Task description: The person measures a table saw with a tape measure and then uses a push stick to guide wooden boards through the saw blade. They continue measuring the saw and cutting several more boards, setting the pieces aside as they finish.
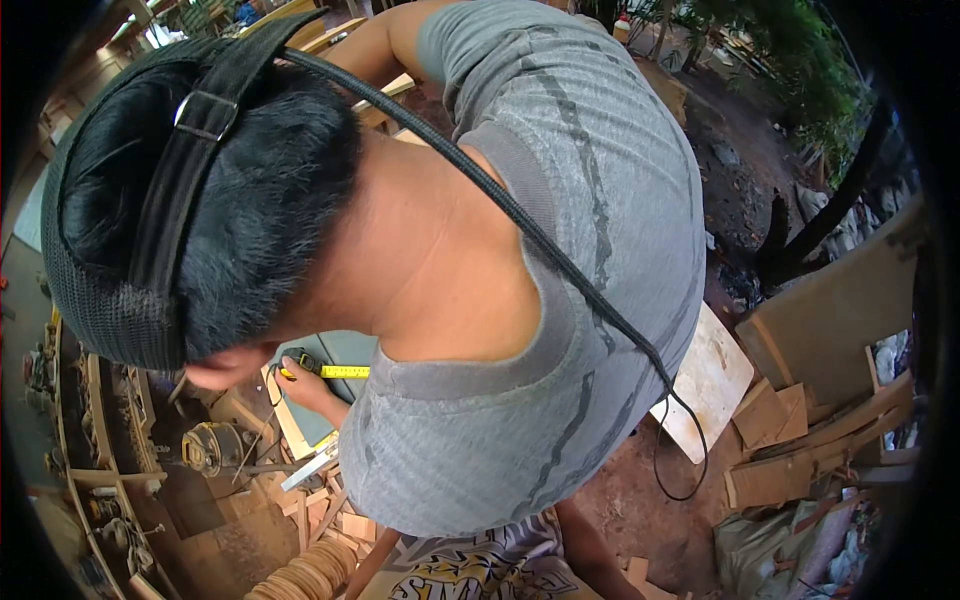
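Neither of my hands shows. Two bare arms point(590, 548) at the lower edge, either side of a printed garment point(480, 572), run up under a person's grey shirt, which hides their far ends. That person leans across the view, with a strap point(185, 190) and a black cable point(520, 215) over head and back. Their hand point(312, 390) grips a black and yellow tape measure point(298, 362). Its yellow blade point(345, 371) stretches right over a grey panel point(335, 347) until the shirt point(560, 430) covers it.
Below the panel lie wood offcuts point(355, 525) and a stack of curved wooden pieces point(305, 575). A dusty round machine point(208, 447) stands left, near cluttered shelving point(110, 440). To the right are a pale board point(708, 385), cardboard point(775, 415) and sacks point(785, 550).
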A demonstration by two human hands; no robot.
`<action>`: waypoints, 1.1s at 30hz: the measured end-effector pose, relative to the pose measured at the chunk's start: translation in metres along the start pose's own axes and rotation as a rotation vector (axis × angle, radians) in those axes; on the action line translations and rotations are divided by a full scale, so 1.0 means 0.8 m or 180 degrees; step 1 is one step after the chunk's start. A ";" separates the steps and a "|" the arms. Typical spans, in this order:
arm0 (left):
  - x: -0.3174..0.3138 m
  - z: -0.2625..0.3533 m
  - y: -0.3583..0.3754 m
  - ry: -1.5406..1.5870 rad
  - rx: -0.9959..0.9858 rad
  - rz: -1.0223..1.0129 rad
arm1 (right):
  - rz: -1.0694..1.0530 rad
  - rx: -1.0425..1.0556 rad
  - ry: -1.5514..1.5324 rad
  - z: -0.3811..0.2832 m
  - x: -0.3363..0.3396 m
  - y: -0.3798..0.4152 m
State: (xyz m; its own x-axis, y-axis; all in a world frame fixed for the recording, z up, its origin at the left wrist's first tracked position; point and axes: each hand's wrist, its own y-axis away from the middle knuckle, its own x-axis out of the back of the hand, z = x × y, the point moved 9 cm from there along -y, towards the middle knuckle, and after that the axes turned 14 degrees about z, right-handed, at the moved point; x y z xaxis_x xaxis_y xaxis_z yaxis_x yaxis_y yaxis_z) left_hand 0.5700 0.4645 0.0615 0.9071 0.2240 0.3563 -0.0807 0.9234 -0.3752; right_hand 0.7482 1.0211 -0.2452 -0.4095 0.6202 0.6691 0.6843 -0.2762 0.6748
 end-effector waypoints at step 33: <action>0.224 -0.436 0.262 -0.1234 0.0945 -0.3862 | 0.0131 0.0487 0.0236 0.024 -0.008 0.036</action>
State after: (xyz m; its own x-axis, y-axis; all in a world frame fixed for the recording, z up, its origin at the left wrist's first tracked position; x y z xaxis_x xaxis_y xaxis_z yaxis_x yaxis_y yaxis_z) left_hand 0.8600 0.5894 -0.2514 0.2928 -0.7658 0.5725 0.5667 0.6212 0.5412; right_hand 0.7824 1.0235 -0.2357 -0.4186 0.5533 0.7202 0.7829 -0.1819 0.5949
